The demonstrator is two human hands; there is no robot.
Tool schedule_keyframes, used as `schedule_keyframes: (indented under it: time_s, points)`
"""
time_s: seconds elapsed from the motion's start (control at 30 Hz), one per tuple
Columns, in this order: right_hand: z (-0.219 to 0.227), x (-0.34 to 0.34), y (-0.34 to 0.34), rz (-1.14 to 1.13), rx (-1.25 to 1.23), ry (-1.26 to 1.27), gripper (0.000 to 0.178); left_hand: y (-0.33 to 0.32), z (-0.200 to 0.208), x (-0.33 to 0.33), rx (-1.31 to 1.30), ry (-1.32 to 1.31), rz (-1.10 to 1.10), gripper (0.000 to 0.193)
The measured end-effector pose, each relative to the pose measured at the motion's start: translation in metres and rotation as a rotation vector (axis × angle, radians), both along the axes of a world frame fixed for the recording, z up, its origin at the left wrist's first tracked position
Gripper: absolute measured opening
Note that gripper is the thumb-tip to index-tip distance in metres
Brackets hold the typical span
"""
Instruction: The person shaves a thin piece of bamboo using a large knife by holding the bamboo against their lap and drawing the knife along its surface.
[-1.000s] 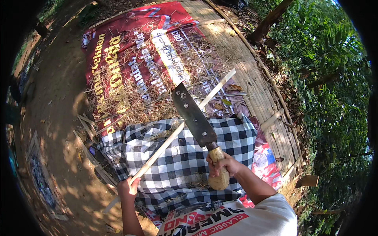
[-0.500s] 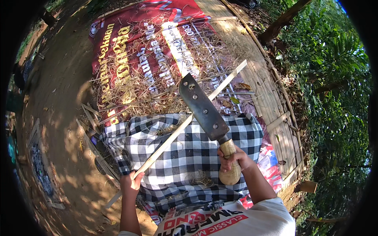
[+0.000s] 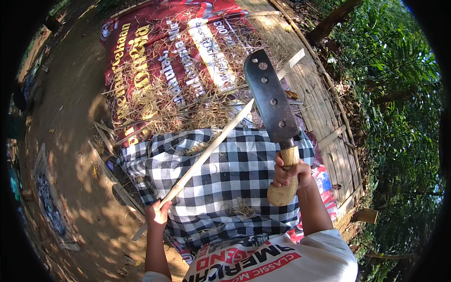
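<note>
My left hand (image 3: 157, 215) is closed around the lower part of a long, pale wooden strip (image 3: 206, 152), probably bamboo, which slants up to the far right. In my right hand (image 3: 292, 173) is a cleaver (image 3: 273, 101) with a broad dark blade, several holes along it, and a thick light wooden handle. The blade points away from me and lies across the view of the strip's upper part, hiding a piece of it; whether they touch I cannot tell. Beneath both hands a black-and-white checked cloth (image 3: 206, 181) covers my lap, with a few shavings on it.
A red printed banner (image 3: 155, 51) strewn with curly shavings (image 3: 188, 113) spreads ahead over a bamboo platform (image 3: 324, 113). Short wood pieces (image 3: 115, 174) lie left of the cloth, by bare dirt ground (image 3: 77, 113). Dense green plants (image 3: 394, 117) and a slanting trunk (image 3: 333, 26) stand right.
My right hand has raised the cleaver and shifted it right and away from me, its blade turning more upright. The strip's far end has moved slightly up and right; my left hand keeps its hold.
</note>
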State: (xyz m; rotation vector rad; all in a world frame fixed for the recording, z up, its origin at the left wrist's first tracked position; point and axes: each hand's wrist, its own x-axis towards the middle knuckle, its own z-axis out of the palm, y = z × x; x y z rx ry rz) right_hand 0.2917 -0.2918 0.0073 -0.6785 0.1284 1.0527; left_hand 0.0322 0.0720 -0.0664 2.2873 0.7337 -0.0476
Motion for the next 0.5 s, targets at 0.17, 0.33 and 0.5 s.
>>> schedule_keyframes:
  time_s: [0.17,0.33,0.5]
  points:
    - [-0.014,-0.059,0.026,0.338,-0.182,0.045,0.038,0.002,0.019,0.005,0.103,0.056,-0.038,0.034]
    - [0.000,-0.012,0.006,0.180,-0.159,-0.072,0.035,-0.002,0.005,-0.002,0.000,0.002,-0.009,0.036]
    - [-0.008,-0.030,0.015,0.162,-0.132,0.049,0.036,-0.002,0.011,0.005,0.023,0.002,0.005,0.034]
